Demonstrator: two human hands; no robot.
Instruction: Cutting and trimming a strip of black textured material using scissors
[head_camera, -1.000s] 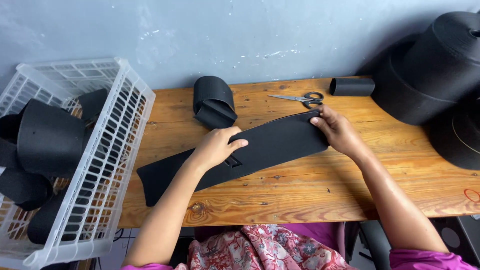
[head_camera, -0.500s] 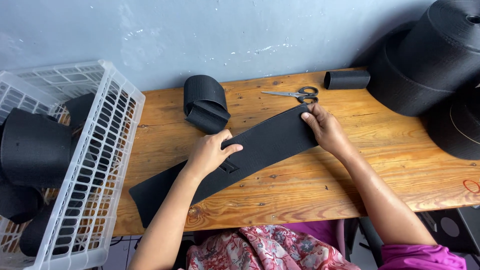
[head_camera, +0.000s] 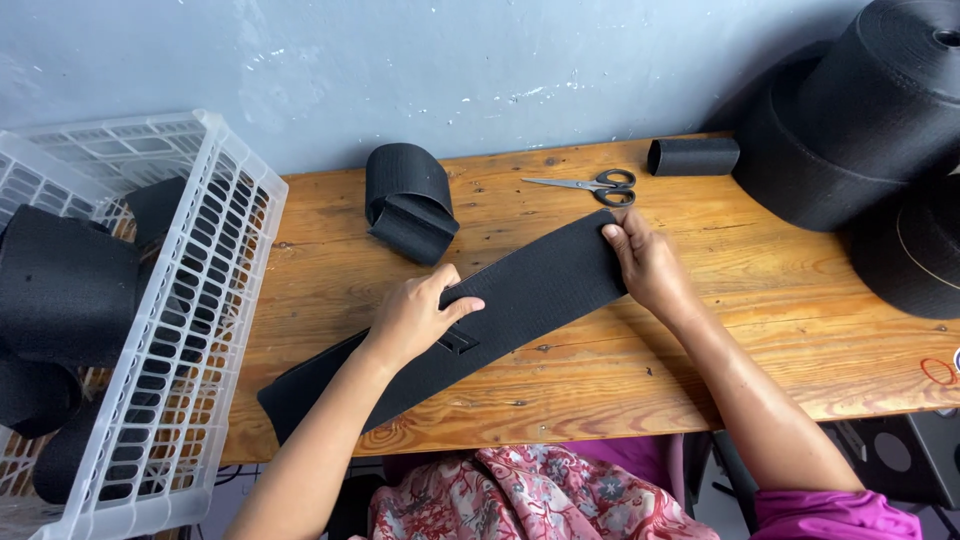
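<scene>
Your left hand (head_camera: 415, 318) lies flat, pressing the black strap (head_camera: 460, 325) mid-length; your right hand (head_camera: 648, 265) pinches its far end. The strap lies diagonally, its near end at the table (head_camera: 620, 370) edge. Scissors (head_camera: 590, 186) lie just beyond the strap; bare wood lies right of it.

We see a black strap (head_camera: 530, 290), white basket (head_camera: 215, 290), orange-brown table (head_camera: 640, 370), and pink floral cloth (head_camera: 520, 495) at six o'clock.
</scene>
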